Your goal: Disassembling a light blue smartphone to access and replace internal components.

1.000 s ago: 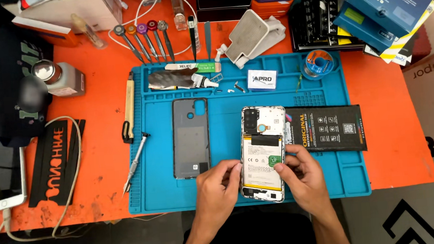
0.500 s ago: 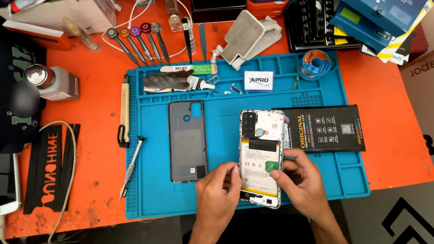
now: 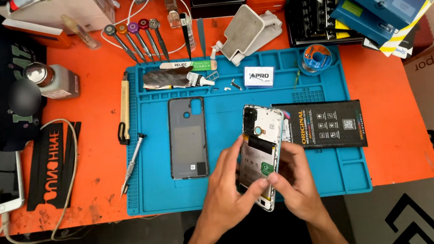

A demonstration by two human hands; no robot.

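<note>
Both hands on the opened phone (image 3: 259, 152), lifted and tilted off the blue repair mat (image 3: 156, 192), near-centre. Left hand (image 3: 230, 195) grips the phone's left edge and lower end, fingers wrapped and clamped on the frame. Right hand (image 3: 295, 183) is on the right side, thumb and forefinger pinched together on something small at the lower board area; can't tell what, too small.

State as it looks:
- Back cover (image 3: 188, 137) is off, lying flat on the mat just left of the phone.
- Internals exposed: board, camera cutout, white midframe visible.
- Black battery box (image 3: 324, 124) sits right of the phone, touching or just behind it.
- Loose screws/small brackets (image 3: 235, 85) on the mat's far trays, so some fasteners are out.
- Screwdriver (image 3: 132, 162) parked on the mat's left edge, not in hand.

Judgement: teardown done, now mid internal work. Reassembly and the cover refit are left.
</note>
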